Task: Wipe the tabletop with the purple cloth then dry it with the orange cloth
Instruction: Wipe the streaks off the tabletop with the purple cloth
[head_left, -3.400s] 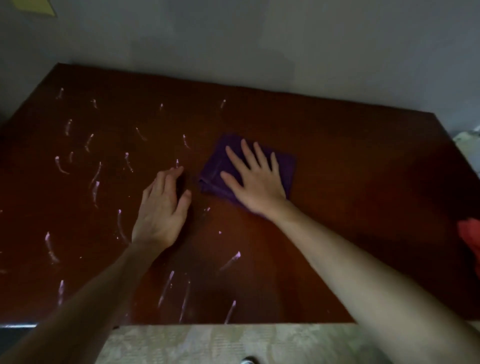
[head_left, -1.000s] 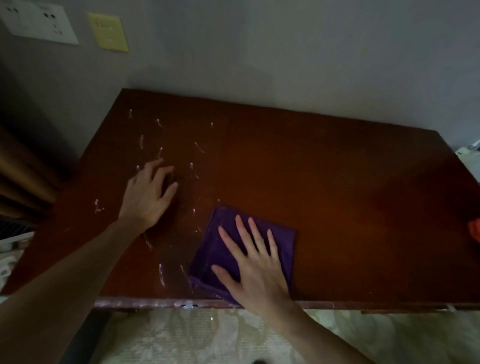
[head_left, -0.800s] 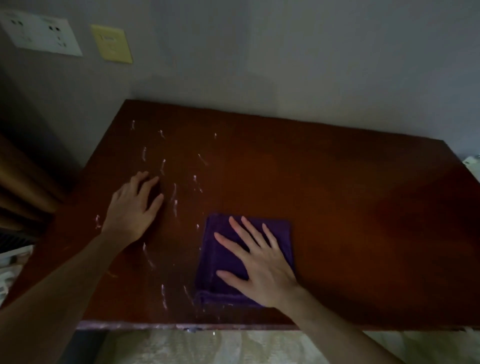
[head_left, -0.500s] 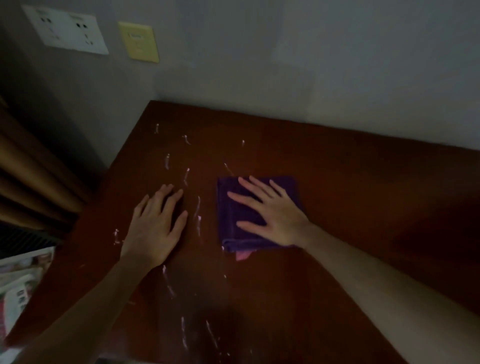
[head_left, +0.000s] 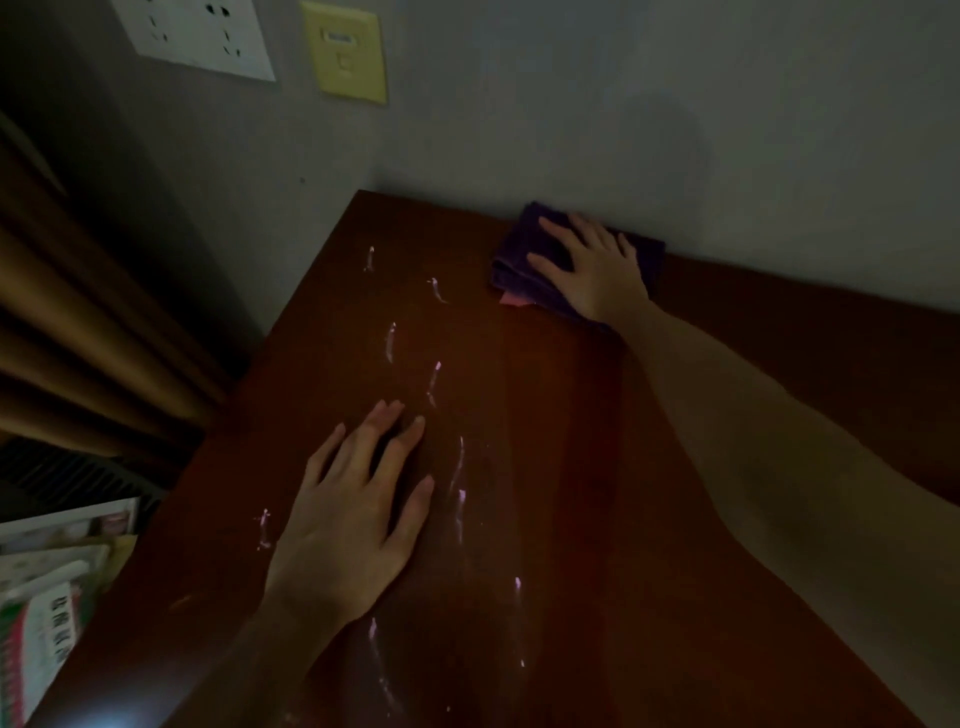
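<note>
Your right hand is lying flat on the purple cloth, fingers straight and spread, pressing it down rather than gripping it. The cloth is folded and sits at the far edge of the table, right up against the grey wall, a bit in from the far left corner. There's a small pink bit poking out from under its near edge (can't tell what it is, the light's pretty dim).

Your left hand is palm down on the bare wood nearer to you and well apart from the cloth, fingers relaxed and slightly spread, holding nothing. Pale wet streaks run along the left part of the tabletop, around and beyond that hand.

On the wall up top left there's a white socket plate and a yellow plate just beside it. A brown curtain hangs left of the table, and some printed packaging sits low in the near left corner
</note>
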